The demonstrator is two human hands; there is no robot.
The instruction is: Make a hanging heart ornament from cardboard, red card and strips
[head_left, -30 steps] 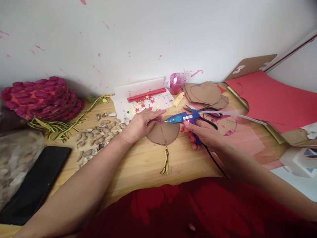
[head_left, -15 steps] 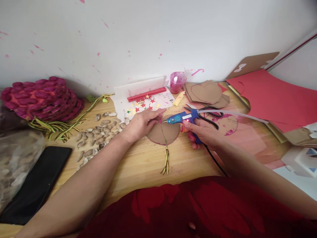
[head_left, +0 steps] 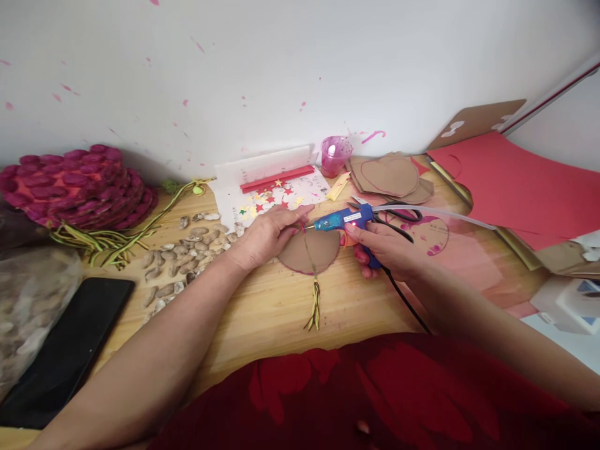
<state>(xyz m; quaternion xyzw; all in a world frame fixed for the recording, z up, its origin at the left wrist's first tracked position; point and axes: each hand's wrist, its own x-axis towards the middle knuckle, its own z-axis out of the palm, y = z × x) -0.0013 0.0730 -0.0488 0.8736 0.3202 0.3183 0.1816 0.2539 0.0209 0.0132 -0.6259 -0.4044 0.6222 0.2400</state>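
My right hand (head_left: 375, 240) is wrapped round a blue hot glue gun (head_left: 344, 219) with a lit red light and a long clear glue stick out of its back. Its nozzle points left and meets a green-yellow cord (head_left: 308, 245) near the top of a cardboard piece (head_left: 290, 256) on the table. With thumb and fingers, my left hand (head_left: 269, 232) pinches the cord's upper end at the cardboard's top edge, partly hiding both. The cord runs down over the cardboard to a knotted tassel (head_left: 315, 306). Black-handled scissors (head_left: 398, 215) lie behind the gun.
Peanut shells (head_left: 187, 253), a black phone (head_left: 70, 350) and a stack of magenta-covered pieces (head_left: 75, 187) are at left. Paper stars (head_left: 274, 194), a pink-stained cup (head_left: 335, 156) and cardboard hearts (head_left: 387, 175) stand near the wall. Red paper (head_left: 529, 187) lies right.
The glue gun and my right hand have shifted very slightly to the left, the nozzle staying at the cord. My left hand has kept its place.
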